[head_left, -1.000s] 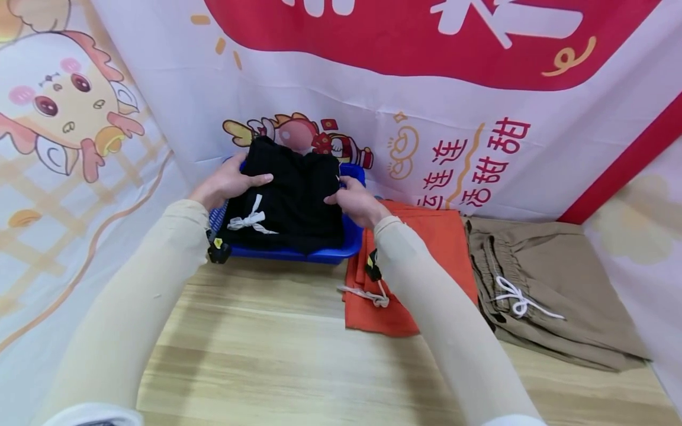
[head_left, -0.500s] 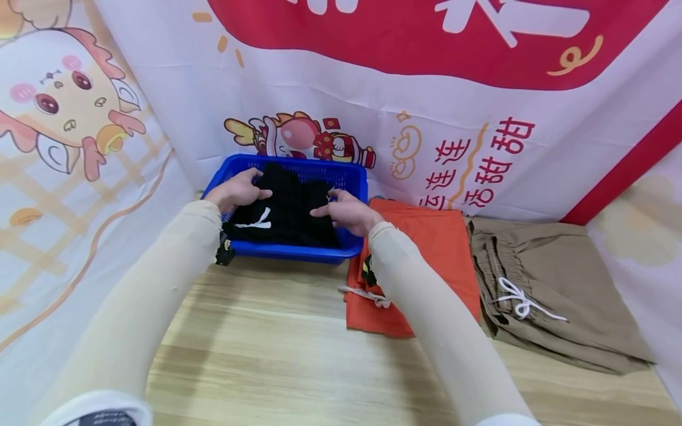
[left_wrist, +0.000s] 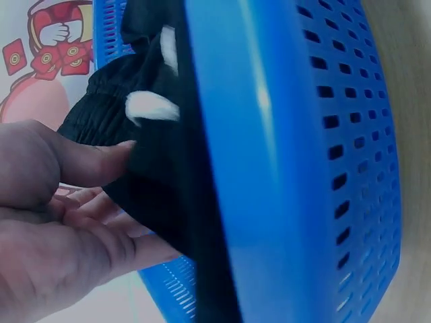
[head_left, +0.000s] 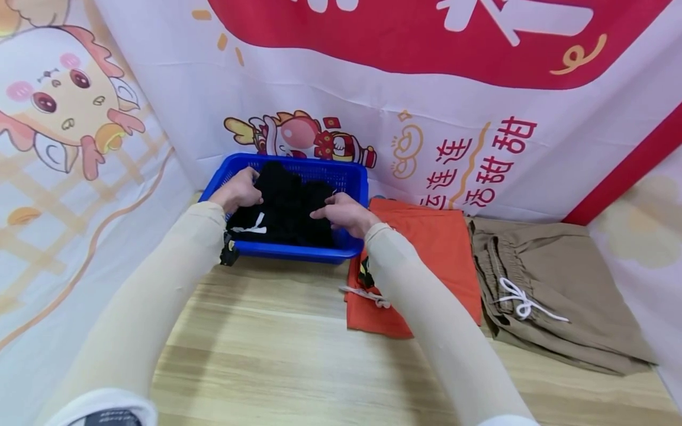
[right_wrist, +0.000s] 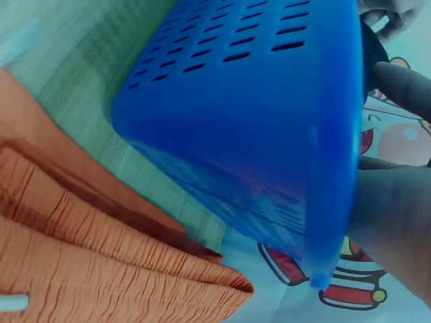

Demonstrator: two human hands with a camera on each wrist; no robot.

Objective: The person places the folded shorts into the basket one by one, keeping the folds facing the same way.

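A pair of black drawstring pants (head_left: 288, 207), with a white drawstring and a gathered waistband, lies bunched inside a blue plastic basket (head_left: 298, 253). At its left side my left hand (head_left: 238, 190) pinches the cloth. The left wrist view shows the thumb on top of the black pants (left_wrist: 151, 161) and the fingers beneath. My right hand (head_left: 346, 213) reaches over the basket's right rim and grips the right part of the pants. Much of that hand is hidden behind the basket wall (right_wrist: 229, 121) in the right wrist view.
Folded orange pants (head_left: 437, 248) lie right of the basket, under my right forearm. Farther right are folded brown pants (head_left: 565, 284) with a white drawstring. Printed cloth hangs behind and at the left of the wooden tabletop (head_left: 277, 337).
Both hands have lowered the black pants into the basket, and more of its back rim now shows. In the last half second they have moved only slightly. The orange and brown pants stay put.
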